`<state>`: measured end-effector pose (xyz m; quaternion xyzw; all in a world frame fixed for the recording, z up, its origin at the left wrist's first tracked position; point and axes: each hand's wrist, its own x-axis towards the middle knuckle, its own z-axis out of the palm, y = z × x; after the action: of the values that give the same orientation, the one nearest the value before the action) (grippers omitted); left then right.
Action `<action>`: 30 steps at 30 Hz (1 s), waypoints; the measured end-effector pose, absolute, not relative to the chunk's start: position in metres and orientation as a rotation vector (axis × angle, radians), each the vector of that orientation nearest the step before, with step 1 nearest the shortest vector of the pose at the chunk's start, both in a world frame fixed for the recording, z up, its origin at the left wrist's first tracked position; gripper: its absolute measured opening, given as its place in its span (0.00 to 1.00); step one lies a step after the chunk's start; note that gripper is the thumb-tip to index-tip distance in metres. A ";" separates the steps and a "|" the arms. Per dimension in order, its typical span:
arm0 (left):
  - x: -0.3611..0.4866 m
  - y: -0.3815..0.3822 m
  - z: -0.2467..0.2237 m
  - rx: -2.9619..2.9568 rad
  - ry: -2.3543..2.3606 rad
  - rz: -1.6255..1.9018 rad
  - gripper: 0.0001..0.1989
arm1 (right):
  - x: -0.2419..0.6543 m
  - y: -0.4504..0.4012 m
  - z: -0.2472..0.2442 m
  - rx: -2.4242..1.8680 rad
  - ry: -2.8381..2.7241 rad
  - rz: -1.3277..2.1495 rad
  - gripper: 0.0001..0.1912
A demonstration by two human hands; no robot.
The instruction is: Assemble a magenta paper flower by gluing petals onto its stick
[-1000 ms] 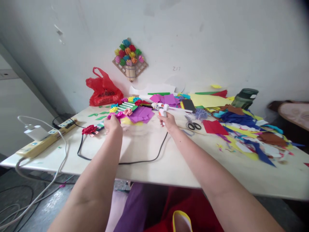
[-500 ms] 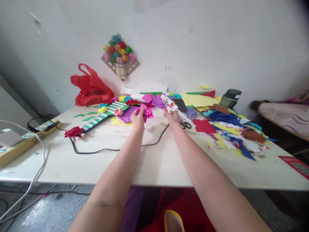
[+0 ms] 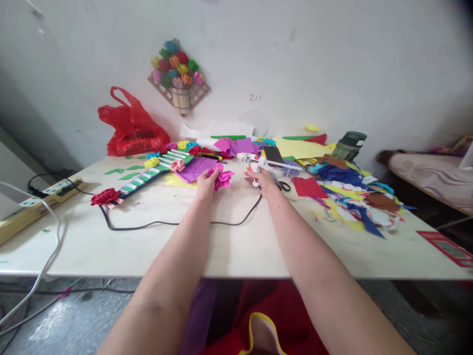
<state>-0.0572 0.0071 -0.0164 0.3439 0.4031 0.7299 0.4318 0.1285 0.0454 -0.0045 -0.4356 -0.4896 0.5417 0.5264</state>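
My left hand (image 3: pixel 207 183) is closed on a magenta paper flower (image 3: pixel 223 177) with ruffled petals, held a little above the table. To its right, my right hand (image 3: pixel 263 182) wraps round a white and orange hot glue gun (image 3: pixel 256 181); fingers cover part of its body. A long white glue stick (image 3: pixel 286 164) seems to run from the gun's back to the right, and a black cord (image 3: pixel 236 222) trails from it across the table. Black-handled scissors (image 3: pixel 284 186) lie just beyond my right wrist. Left of the flower are purple paper (image 3: pixel 195 169) and a green-and-white strip (image 3: pixel 157 172) decorated with paper flowers.
Heaped paper scraps (image 3: pixel 347 182) and a dark green bottle (image 3: pixel 350 145) occupy the right side. At the back left slumps a red plastic bag (image 3: pixel 133 133). A yellow power strip (image 3: pixel 44 202) with cables lies along the left edge. Paper tulips (image 3: pixel 178 66) hang on the wall.
My right hand has taken the glue gun off the back of the table and drawn it nearer. The left hand still holds the flower. The whole view has shifted slightly.
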 end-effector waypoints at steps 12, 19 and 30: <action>-0.060 0.014 -0.020 0.943 0.999 1.732 0.18 | 0.142 0.046 -0.006 -0.929 -1.313 1.338 0.19; -0.060 0.011 -0.019 0.970 0.978 1.656 0.17 | 0.142 0.040 -0.003 -0.872 -1.473 1.428 0.21; -0.059 0.002 -0.011 0.965 0.881 1.602 0.17 | 0.144 0.041 -0.007 -0.819 -1.472 1.445 0.21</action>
<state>-0.0590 0.0020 -0.0114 0.4011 0.3660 0.6658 0.5116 0.1442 0.0410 -0.0067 -0.3305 -0.5938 0.5832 0.4450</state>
